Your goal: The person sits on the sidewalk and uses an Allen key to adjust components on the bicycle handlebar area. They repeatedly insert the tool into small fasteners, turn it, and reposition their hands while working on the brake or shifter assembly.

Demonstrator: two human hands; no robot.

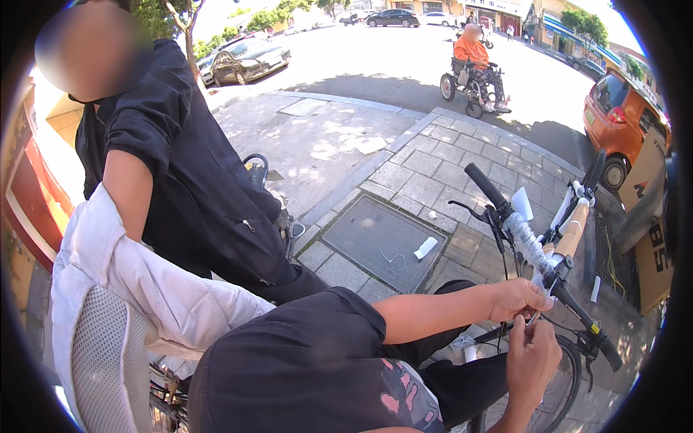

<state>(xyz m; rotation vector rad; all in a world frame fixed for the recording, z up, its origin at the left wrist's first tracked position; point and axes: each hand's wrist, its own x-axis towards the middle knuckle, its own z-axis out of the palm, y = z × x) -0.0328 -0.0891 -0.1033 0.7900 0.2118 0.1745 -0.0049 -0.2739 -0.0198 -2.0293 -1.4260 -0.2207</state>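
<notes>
A bicycle [563, 393] stands before me on the right. Clear wrapping [521, 237] covers part of its handlebar [574, 307], which has black grips, brake levers and dark cables. My left hand [521, 299] reaches across just below the middle of the bar, its fingers pinched together. Close beneath it, my right hand [534, 353] comes up from the lower edge with thumb and fingers closed. Both sets of fingertips meet at something small and thin beside the cables; its kind is too hidden to tell. The frame behind the bar carries tan padding [574, 227].
A person in a dark jacket [195, 173] stands close on my left, beside a light grey garment [166, 274]. White scraps [426, 247] lie on a metal cover [386, 238] in the paving. Cardboard boxes [653, 238] lean at right. Someone sits in a wheelchair [473, 83] on the road.
</notes>
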